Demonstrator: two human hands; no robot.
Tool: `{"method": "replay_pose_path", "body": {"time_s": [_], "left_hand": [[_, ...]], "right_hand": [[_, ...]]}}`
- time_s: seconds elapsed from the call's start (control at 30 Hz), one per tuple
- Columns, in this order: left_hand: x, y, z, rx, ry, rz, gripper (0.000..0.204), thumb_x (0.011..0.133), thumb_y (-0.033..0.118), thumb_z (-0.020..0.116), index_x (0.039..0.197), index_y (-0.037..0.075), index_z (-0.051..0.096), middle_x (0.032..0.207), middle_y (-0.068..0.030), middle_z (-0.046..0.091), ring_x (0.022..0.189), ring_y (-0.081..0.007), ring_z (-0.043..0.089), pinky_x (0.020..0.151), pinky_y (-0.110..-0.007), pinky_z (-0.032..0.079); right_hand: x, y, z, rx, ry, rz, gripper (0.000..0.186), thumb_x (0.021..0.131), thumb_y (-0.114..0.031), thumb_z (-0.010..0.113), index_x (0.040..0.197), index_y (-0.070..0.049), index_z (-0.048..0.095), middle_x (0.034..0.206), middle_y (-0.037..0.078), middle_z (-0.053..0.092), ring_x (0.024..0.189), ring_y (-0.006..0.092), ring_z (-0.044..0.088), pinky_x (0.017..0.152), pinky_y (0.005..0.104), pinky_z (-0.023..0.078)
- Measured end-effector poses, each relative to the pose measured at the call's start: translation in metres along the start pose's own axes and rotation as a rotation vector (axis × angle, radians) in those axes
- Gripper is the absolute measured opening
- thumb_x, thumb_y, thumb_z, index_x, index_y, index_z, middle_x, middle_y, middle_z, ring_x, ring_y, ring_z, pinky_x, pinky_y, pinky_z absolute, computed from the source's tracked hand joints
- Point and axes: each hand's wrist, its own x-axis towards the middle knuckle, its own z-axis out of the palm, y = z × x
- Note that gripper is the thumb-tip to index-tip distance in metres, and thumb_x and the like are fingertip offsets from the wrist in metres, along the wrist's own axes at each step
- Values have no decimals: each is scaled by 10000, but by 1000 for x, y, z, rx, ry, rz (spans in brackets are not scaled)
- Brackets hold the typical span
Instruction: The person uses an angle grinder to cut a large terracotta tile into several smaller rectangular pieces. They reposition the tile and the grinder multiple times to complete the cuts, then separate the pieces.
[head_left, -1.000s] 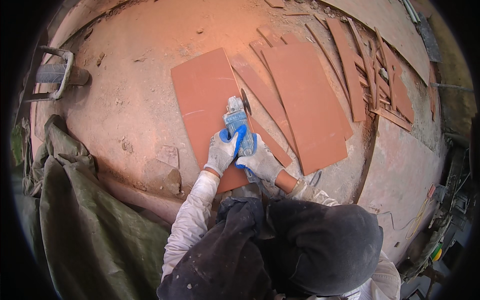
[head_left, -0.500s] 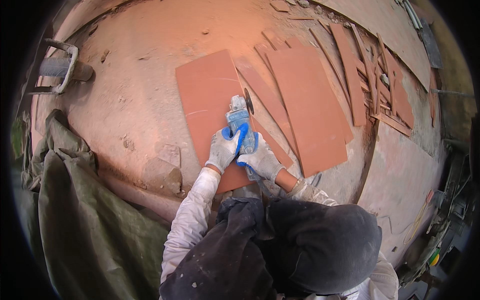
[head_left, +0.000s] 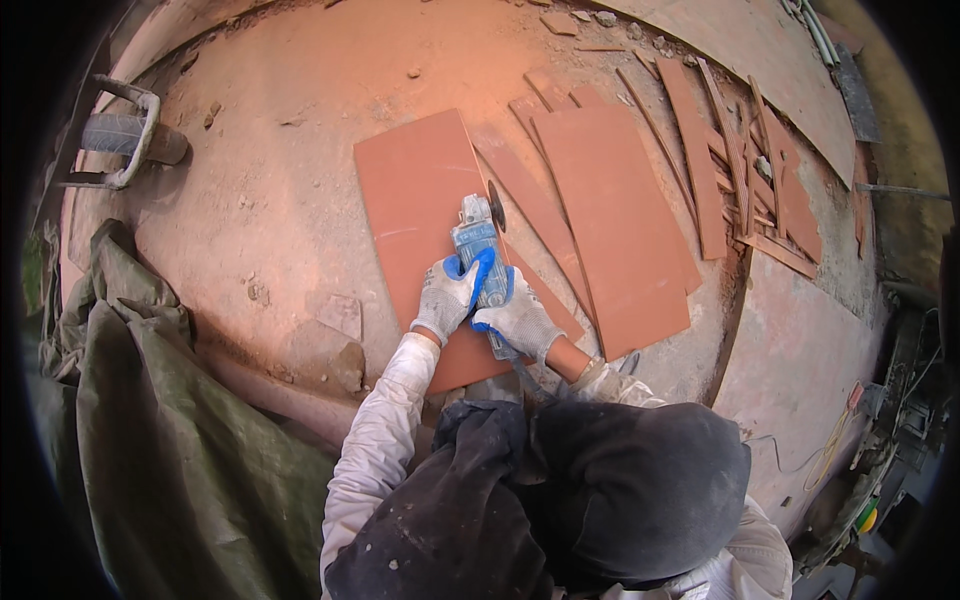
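Both my gloved hands grip a blue angle grinder (head_left: pixel 476 238), its dark cutting disc (head_left: pixel 496 205) upright at the right edge of a reddish-brown tile (head_left: pixel 415 185). My left hand (head_left: pixel 447 297) closes around the body from the left, the blue-coated thumb lying on top. From the right my right hand (head_left: pixel 522 322) is wrapped round the body, a little nearer to me. The grinder's rear end shows below the hands, over the tile. Whether the disc touches the tile, I cannot tell.
Larger tiles (head_left: pixel 615 220) lie stacked to the right, with narrow offcut strips (head_left: pixel 700 160) heaped beyond. A green tarpaulin (head_left: pixel 180 430) drapes over the lower left. At the far left is a metal frame with a roller-like cylinder (head_left: pixel 120 135). Red dust covers the ground.
The whole view has shifted very slightly. My hands and the grinder keep nearly the same place on the tile.
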Motion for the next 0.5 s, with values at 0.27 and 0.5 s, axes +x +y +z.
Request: {"method": "replay_pose_path", "body": {"time_s": [0.27,0.5], "left_hand": [[-1,-1,2,-55,38,59,597,1041,559,762,1000,-34,815,889,-216,815,829,-347,802,773,-471,587],[2,5,-3,72,10,34,581,1090,520,721,1145,-51,815,975,-176,839,906,-241,800,828,-429,597]], "right_hand": [[4,2,0,-2,-18,2,808,765,-257,876,1414,6,473,1258,306,701,1200,464,719,995,525,590],[7,2,-1,17,-12,36,808,762,-335,936,1401,-31,546,1301,216,681,1236,380,693,1053,497,565]]}}
